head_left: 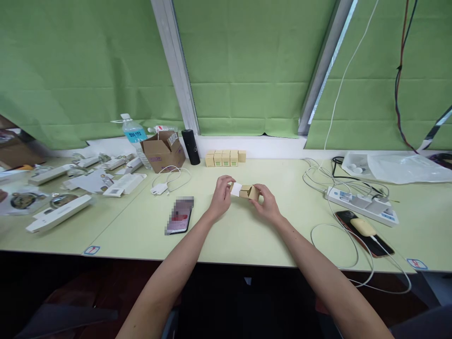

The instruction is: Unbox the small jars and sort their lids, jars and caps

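Observation:
Between my two hands, above the middle of the table, is a small tan cardboard box with flaps standing open. My left hand pinches its left end, beside a white panel that could be a flap or a paper. Fingers of my right hand are closed on the right end, by a raised flap. What the box contains cannot be made out. Behind my hands, a row of several similar small boxes stands against the wall, some with pale green labels. A phone with its screen lit lies to the left of my left hand.
Further left are a white charger with cable, an opened carton, a black bottle, a water bottle and long white boxes. On the right lie a power strip, loose cables, another phone and plastic bags.

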{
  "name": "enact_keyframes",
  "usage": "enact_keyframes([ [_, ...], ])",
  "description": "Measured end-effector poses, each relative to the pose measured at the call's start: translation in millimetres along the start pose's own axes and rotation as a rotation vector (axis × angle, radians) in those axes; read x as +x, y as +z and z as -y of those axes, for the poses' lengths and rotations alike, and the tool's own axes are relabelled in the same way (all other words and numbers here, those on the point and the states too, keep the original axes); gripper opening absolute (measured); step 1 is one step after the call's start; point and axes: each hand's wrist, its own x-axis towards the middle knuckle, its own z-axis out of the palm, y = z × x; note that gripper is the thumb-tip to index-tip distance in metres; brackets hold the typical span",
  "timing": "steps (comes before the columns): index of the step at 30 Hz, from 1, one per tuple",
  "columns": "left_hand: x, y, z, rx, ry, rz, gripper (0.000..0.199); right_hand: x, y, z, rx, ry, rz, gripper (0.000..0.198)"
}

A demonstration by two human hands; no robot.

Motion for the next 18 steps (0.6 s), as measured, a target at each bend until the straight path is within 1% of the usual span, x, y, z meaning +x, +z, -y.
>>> enact_keyframes([
  [2, 0, -3, -1, 0.057, 0.069, 0.026, 0.040, 0, 0, -2, 0.046, 0.012, 0.007, 0.043],
  [5, -2, -4, -4, 0.183, 0.176, 0.092, 0.045, -1, 0, -1, 0.058, 0.023, 0.023, 0.042],
  [7, -3, -3, -6, 0.218, 0.202, 0.087, 0.044, -2, 1, 0, 0.060, 0.034, 0.024, 0.042],
  [10, -4, -4, -7, 0.187, 0.192, 0.052, 0.040, -3, 3, 2, 0.067, 0.070, 0.017, 0.041],
  [13, -4, -5, -11, 0.158, 0.164, 0.057, 0.030, -4, 5, 4, 0.056, 0.101, 0.029, 0.042],
  [15, -4, -5, -13, 0.176, 0.132, 0.054, 0.026, -4, 6, 5, 0.030, 0.089, 0.054, 0.042],
  [18, -3, -1, -14, 0.229, 0.050, 0.037, 0.028, -4, 7, 8, -0.028, 0.030, 0.084, 0.042],
])
